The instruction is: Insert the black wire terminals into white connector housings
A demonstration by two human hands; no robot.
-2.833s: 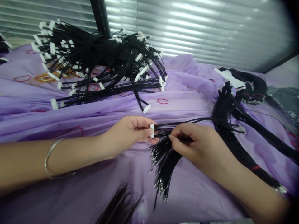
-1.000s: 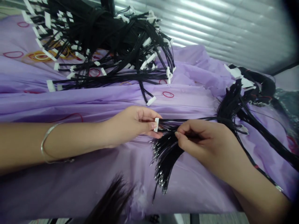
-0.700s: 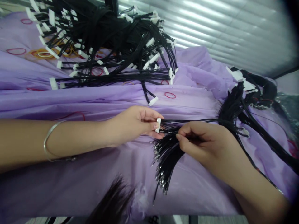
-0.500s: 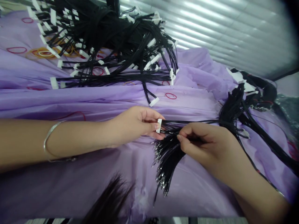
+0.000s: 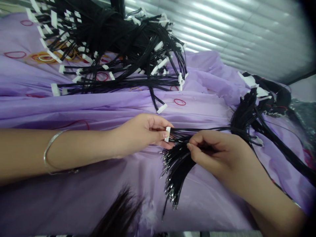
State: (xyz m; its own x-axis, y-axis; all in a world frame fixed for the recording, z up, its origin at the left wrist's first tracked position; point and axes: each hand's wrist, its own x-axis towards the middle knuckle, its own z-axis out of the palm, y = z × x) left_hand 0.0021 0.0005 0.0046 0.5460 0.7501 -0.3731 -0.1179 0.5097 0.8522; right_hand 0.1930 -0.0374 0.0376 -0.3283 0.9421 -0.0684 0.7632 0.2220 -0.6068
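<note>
Between the thumb and fingers of my left hand [image 5: 145, 131] is a small white connector housing [image 5: 168, 134]. Several black wires [image 5: 197, 129] run from it to the right. My right hand [image 5: 219, 151] is closed in a pinch on a thin black wire [image 5: 181, 141], whose tip points at the housing; whether the tip is inside it I cannot make out. Below the pinch, a fanned bundle of loose black wires [image 5: 177, 174] with shiny metal terminals hangs down to the left, partly hidden behind my right hand.
A large heap of black wire harnesses [image 5: 111, 36] with white connectors lies at the back left on the purple cloth [image 5: 98, 108]. Red and yellow rubber bands [image 5: 44, 58] are scattered about it. Thicker black wire bundles [image 5: 278, 144] lie at the right, before a ridged metallic surface [image 5: 222, 29].
Both hands keep almost the same pose and grip. The left forearm and the heap appear shifted very slightly left in view.
</note>
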